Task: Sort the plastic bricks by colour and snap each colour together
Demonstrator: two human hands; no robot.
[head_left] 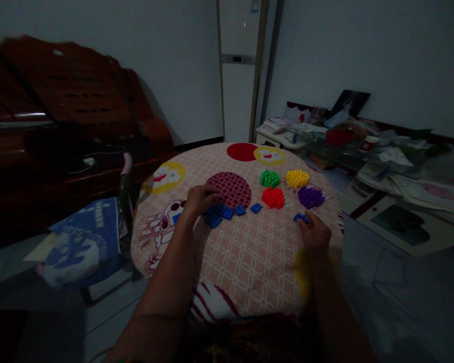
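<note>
My left hand [200, 201] hovers over the left end of a scatter of flat blue plastic pieces [214, 220]; its fingers are bent and slightly apart, and nothing shows between them. At the right side of the round table, my right hand [315, 232] pinches a small blue plastic piece [300, 217] with thumb and fingers. Just beyond it stands a cluster of purple pegs [310, 197]. Red pegs [273, 197], green pegs [270, 178] and yellow pegs [297, 178] stand in tight groups nearby. One blue piece [256, 207] lies apart, near the red group.
A patterned cloth covers the round table [245, 262]. To the left are a chair with a blue printed cloth [87, 242] and a dark wooden bench [71, 101]. Along the right wall, a cluttered glass-topped cabinet [336, 146] holds papers, bags and a cup [369, 144].
</note>
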